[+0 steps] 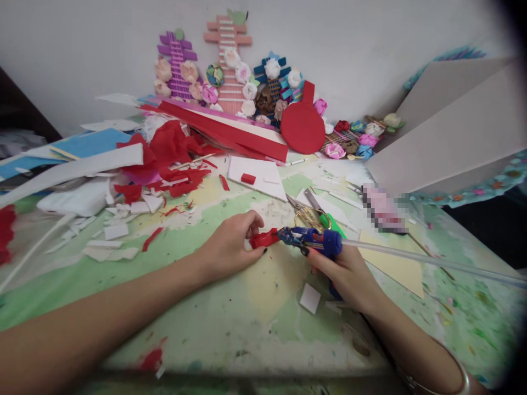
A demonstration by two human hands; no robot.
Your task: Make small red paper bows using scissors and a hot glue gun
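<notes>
My right hand (343, 274) is wrapped round a blue hot glue gun (329, 243), its nozzle pointing left. A long clear glue stick (411, 257) sticks out of the gun's back. Between the thumb and fingers of my left hand (236, 241) is a small red paper piece (267, 238), held low over the table. The nozzle meets the right end of that piece; whether it touches, I cannot tell. Just behind the gun lie gold-handled scissors (310, 218) and a cutter with a green handle (334, 226).
Red and white scraps (140, 206) cover the left side. A white board with a small red block (248, 179) lies ahead. Behind stand a red paddle-shaped cutout (303, 129) and flower-decorated stick crafts (230, 66). A large grey-white panel (453, 120) stands right; yellow card (395, 266) lies before it.
</notes>
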